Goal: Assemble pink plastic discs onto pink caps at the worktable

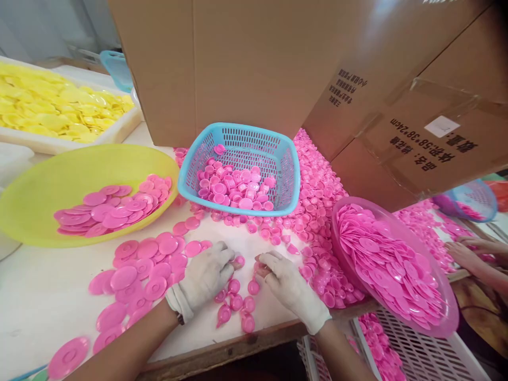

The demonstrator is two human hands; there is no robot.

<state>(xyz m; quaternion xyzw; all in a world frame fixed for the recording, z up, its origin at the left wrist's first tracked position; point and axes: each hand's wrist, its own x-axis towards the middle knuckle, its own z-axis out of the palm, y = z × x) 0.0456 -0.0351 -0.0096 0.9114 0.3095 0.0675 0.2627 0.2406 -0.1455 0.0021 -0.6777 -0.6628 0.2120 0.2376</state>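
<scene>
In the head view, take the blue rectangular perforated plastic basket (257, 212) as your landmark. In front of it, above the white tabletop (59, 296), your gloved left hand (208, 275) pinches a small, glossy pink plastic pot (239, 260) between thumb and forefinger. Your gloved right hand (291, 290), in front of the basket and further right, curls its fingers around another pink piece, mostly hidden, so you can't tell how firmly it is gripped. The pots look light, stiff and rather slippery, with thin spouts that could snap, so the round body seems the best hold. The flat round pink plastic discs (124, 277), left-front of the basket, look light too and probably lift best by their rims. Count one basket, one oval yellow plastic bowl (79, 164) to its left and one translucent pink plastic tub (451, 317) to its right. Seven loose pots lie before the basket, between your hands; the discs overlap, well over a dozen. The small pink plastic cups (317, 190), heaped right of the basket, are too many to count.
</scene>
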